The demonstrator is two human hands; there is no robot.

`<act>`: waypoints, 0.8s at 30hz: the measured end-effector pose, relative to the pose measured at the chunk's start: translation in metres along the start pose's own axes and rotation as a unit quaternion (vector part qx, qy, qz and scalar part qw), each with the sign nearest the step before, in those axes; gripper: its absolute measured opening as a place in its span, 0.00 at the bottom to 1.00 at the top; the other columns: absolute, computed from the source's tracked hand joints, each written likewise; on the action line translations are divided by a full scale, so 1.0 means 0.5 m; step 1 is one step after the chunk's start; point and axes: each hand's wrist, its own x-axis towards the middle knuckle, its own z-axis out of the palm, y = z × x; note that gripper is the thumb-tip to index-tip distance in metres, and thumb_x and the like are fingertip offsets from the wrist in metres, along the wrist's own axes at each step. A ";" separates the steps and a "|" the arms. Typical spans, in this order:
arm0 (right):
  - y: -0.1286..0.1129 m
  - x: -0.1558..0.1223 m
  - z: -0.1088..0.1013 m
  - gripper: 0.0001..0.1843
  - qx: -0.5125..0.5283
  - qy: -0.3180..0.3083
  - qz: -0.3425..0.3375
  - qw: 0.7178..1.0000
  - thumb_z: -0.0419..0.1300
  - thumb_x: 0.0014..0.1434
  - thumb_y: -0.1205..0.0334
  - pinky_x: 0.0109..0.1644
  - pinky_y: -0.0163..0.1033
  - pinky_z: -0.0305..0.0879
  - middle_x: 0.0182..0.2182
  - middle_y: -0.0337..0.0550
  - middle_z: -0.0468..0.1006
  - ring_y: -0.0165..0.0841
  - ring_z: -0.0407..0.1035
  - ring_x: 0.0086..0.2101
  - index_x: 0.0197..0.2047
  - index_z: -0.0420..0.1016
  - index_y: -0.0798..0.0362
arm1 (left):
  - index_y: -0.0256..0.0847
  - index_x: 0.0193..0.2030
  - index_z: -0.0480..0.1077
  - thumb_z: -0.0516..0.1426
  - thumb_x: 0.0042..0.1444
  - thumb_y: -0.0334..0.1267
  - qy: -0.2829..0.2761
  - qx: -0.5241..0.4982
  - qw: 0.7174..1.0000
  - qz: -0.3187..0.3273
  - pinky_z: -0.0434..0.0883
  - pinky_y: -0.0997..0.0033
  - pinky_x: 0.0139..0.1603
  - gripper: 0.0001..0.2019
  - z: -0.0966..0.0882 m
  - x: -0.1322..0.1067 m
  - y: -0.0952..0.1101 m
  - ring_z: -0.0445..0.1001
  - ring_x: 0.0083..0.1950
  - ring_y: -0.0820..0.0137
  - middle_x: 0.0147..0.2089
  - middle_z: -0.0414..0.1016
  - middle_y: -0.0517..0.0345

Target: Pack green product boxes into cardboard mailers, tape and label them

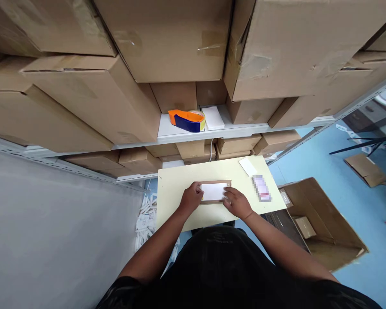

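Gripping flat brown cardboard piece with white rectangular sheet on top: left hand pinches left edge, right hand right edge, on pale yellow tabletop.

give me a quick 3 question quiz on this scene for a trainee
1. True or false: the left hand and the right hand both touch the small box on the table.
2. Where is the tape dispenser? A) on the shelf B) on the table C) in a hand
3. Fill in: the open carton sits to the person's ____.
Key: 1 true; 2 A; 3 right.
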 end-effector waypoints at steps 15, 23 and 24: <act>0.010 0.000 0.042 0.11 -0.003 -0.050 0.044 0.998 0.61 0.65 0.58 0.66 0.57 0.61 0.53 0.51 0.80 0.49 0.67 0.60 0.46 0.81 0.51 | 0.41 0.61 0.68 0.58 0.61 0.39 0.089 0.257 0.956 0.106 0.68 0.56 0.59 0.21 0.052 0.007 -0.057 0.69 0.61 0.51 0.58 0.71 0.42; 0.020 -0.009 0.061 0.23 0.166 -0.011 0.414 0.895 0.56 0.63 0.49 0.51 0.48 0.71 0.51 0.52 0.79 0.45 0.75 0.47 0.56 0.74 0.53 | 0.38 0.58 0.70 0.52 0.66 0.53 -0.005 -0.025 0.999 -0.048 0.70 0.59 0.52 0.23 0.046 -0.011 -0.106 0.77 0.54 0.55 0.56 0.77 0.42; 0.017 -0.005 0.061 0.23 0.192 -0.019 0.435 0.879 0.56 0.63 0.47 0.48 0.47 0.71 0.47 0.49 0.81 0.43 0.76 0.43 0.55 0.74 0.52 | 0.39 0.56 0.71 0.51 0.66 0.54 -0.015 -0.041 0.998 -0.049 0.70 0.60 0.51 0.22 0.045 -0.013 -0.102 0.77 0.53 0.56 0.54 0.78 0.43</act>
